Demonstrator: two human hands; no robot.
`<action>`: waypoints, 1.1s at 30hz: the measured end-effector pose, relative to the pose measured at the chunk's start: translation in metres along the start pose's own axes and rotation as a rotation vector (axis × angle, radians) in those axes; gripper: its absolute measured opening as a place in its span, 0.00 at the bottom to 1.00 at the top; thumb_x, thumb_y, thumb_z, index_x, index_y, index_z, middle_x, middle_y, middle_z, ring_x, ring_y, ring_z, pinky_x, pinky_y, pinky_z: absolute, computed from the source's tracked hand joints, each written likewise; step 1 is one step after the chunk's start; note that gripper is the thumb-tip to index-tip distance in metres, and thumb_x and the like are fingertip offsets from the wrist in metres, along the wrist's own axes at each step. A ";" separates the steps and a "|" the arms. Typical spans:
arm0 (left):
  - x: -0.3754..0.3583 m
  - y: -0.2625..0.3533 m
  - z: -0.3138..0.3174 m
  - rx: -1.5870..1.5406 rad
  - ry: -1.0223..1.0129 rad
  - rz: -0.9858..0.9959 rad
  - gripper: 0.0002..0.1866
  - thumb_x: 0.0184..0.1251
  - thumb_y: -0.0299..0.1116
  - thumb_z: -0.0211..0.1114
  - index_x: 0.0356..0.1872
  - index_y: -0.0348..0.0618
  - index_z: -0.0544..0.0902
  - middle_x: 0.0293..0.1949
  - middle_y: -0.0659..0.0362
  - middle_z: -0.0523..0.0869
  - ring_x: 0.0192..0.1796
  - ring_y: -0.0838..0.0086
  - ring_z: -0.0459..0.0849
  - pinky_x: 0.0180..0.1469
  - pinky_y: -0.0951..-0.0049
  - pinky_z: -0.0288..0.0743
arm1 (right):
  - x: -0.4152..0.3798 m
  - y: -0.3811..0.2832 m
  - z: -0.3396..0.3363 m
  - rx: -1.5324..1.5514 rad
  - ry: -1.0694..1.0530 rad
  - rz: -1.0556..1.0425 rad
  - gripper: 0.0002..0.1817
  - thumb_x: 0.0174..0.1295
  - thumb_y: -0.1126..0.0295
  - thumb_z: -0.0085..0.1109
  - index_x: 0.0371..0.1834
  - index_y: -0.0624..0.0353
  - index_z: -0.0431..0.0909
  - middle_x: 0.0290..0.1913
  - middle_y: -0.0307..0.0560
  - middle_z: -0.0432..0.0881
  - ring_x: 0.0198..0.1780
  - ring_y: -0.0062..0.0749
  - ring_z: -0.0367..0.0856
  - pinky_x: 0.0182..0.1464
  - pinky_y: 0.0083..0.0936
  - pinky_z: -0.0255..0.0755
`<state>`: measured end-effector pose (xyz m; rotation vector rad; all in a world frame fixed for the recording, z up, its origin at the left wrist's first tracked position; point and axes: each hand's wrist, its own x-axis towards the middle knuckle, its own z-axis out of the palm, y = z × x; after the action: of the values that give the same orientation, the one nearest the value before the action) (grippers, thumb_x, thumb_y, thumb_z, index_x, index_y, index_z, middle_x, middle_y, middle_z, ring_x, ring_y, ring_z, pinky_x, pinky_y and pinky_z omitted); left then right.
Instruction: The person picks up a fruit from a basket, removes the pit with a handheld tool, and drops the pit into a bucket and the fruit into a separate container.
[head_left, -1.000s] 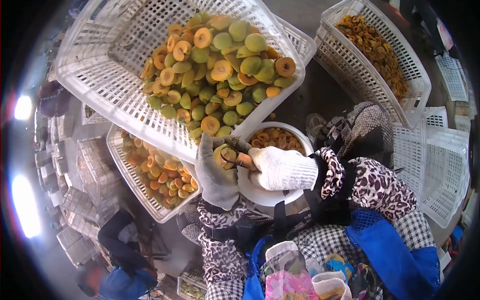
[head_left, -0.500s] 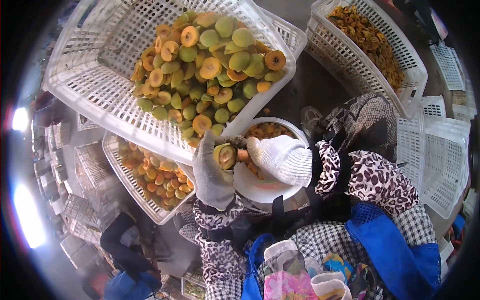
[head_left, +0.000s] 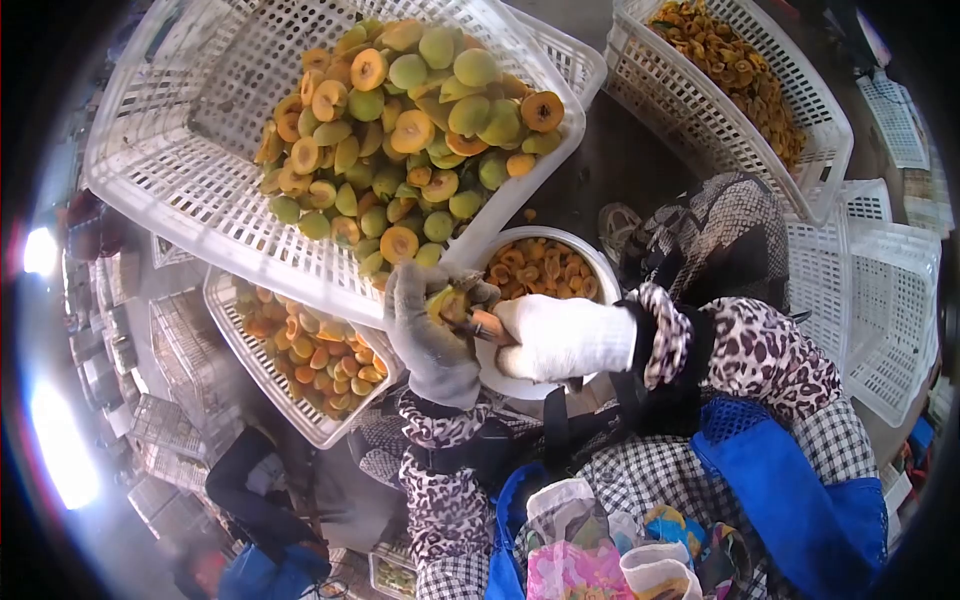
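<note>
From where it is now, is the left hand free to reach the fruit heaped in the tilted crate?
Probably not straight away. The left hand is closed around a fruit that the right hand is working with a small tool. The crate sits just above it with nothing between.

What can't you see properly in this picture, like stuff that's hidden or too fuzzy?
- Head view: the fruit half is mostly wrapped by the left hand.
- The tool: its tip is hidden in the fruit and its handle inside the right hand.
- The bowl: its near part is covered by the right hand.
- The person at the bottom left is blurred and dark.
</note>
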<state>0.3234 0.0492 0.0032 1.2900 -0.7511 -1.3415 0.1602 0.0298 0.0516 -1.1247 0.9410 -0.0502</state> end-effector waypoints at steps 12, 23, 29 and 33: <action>-0.001 0.013 0.013 -0.249 0.035 -0.279 0.18 0.76 0.45 0.48 0.29 0.43 0.73 0.25 0.54 0.79 0.29 0.62 0.81 0.37 0.64 0.79 | 0.038 0.043 -0.002 0.008 -0.294 -0.011 0.08 0.54 0.67 0.59 0.30 0.61 0.78 0.18 0.42 0.76 0.19 0.26 0.77 0.22 0.25 0.70; -0.030 0.003 -0.062 -0.191 0.319 -0.105 0.15 0.74 0.45 0.56 0.34 0.43 0.74 0.32 0.55 0.79 0.35 0.64 0.77 0.41 0.62 0.74 | 0.001 0.048 0.008 -0.523 -0.229 -0.122 0.16 0.58 0.61 0.61 0.44 0.60 0.77 0.31 0.51 0.82 0.35 0.37 0.84 0.39 0.33 0.76; -0.003 0.036 -0.110 1.368 0.612 0.635 0.20 0.64 0.46 0.66 0.47 0.41 0.80 0.50 0.52 0.81 0.53 0.58 0.79 0.57 0.57 0.71 | 0.005 0.102 -0.005 -1.156 0.113 0.151 0.13 0.62 0.68 0.57 0.48 0.58 0.78 0.41 0.47 0.87 0.42 0.45 0.87 0.36 0.43 0.81; 0.059 0.009 -0.048 2.032 0.340 0.753 0.20 0.64 0.46 0.62 0.49 0.42 0.80 0.46 0.52 0.84 0.59 0.58 0.74 0.65 0.58 0.65 | 0.006 0.097 -0.013 -1.008 0.107 0.296 0.23 0.57 0.62 0.64 0.56 0.58 0.76 0.45 0.48 0.85 0.47 0.42 0.86 0.44 0.40 0.81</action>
<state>0.3814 0.0025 -0.0149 2.0907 -2.1799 0.7522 0.1157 0.0630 -0.0289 -1.8900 1.2593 0.6793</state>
